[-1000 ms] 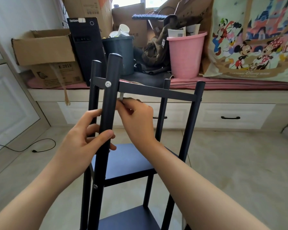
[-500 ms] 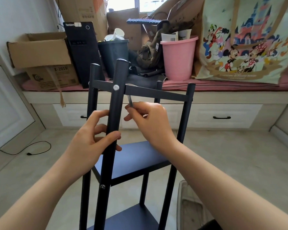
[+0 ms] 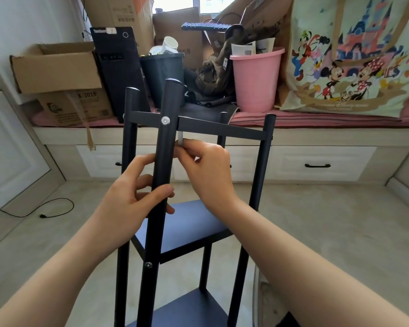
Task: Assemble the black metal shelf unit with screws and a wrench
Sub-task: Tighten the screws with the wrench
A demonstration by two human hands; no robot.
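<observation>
The black metal shelf unit (image 3: 194,223) stood mostly built, two boards fixed. The left hand (image 3: 130,199) wrapped the near black post (image 3: 162,175); the right hand (image 3: 208,171) pinched a small silver wrench (image 3: 180,139) behind it. Farther up, the round silver screw (image 3: 165,120) probably still needed tightening.

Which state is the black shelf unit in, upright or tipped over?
Upright: the shelf unit's posts rise vertically and its boards lie level; the left hand grips the near post.
</observation>
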